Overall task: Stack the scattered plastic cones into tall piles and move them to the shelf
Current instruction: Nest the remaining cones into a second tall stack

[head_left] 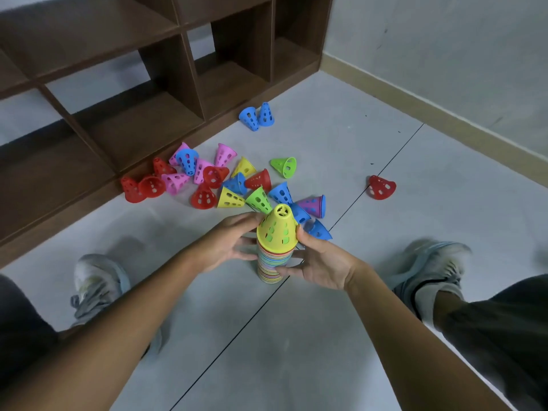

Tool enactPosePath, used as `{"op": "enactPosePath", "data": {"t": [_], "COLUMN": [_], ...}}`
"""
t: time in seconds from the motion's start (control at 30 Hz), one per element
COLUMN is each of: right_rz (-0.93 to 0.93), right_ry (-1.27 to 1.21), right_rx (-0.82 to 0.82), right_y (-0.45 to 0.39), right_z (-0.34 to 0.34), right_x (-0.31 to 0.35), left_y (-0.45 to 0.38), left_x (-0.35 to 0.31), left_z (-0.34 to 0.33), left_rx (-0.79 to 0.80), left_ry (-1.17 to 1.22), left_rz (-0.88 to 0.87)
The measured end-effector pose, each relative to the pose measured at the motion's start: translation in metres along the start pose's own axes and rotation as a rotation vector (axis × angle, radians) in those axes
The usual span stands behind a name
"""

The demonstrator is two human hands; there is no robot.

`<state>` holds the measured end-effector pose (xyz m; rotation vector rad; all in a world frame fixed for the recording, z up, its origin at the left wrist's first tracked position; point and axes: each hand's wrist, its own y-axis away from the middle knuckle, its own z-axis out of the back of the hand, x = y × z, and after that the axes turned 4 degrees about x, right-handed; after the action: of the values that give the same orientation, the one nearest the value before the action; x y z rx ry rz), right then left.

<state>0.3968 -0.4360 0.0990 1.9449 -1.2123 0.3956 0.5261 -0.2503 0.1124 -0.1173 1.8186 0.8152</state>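
Tall pile of cones (271, 264), striped in many colours, stands upright on the grey tile floor (385, 149) between the person's two shoes. Yellow cone (277, 229) caps it. Left hand (228, 243) curls its fingers against the pile's left side; right hand (318, 262) wraps the right side, thumb up by the yellow cone's rim. Both have hold of the pile.

Just beyond the pile: loose cones (213, 179) lying tipped in a heap, red, pink, blue, yellow, green, one purple, reaching back to the foot of the shelf (189, 69). Nearest ones, blue and green, lie right behind the pile and partly hidden by it. Two blue cones (257, 116) sit apart near the shelf's right end. One green cone (284, 166) lies at the heap's right edge. One red cone (382, 187) lies alone well to the right.

Bare floor on the right up to the wall skirting. Shelf is dark wood, open compartments, top cut off by the frame. Left shoe (95, 280) and right shoe (430, 268) are blurred.
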Motion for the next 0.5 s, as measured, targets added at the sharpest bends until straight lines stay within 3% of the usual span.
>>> {"op": "enactPosePath", "data": {"t": [0.2,0.37,0.5], "right_rz": [-0.057,-0.242,-0.315], "right_ry": [0.093,0.25,0.319], "right_rx": [0.06,0.128,0.102], "right_y": [-0.018,-0.024,-0.035], "right_z": [-0.002,0.007,0.029], "right_x": [0.019,0.044,0.067], "left_y": [-0.011,-0.026,-0.039], "left_x": [-0.028,-0.045,-0.058], "left_z": [0.034,0.058,0.067], "left_rx": [0.081,0.194,0.152], "left_ry": [-0.111,-0.236,-0.294], "left_rz": [0.025,0.132,0.14]}}
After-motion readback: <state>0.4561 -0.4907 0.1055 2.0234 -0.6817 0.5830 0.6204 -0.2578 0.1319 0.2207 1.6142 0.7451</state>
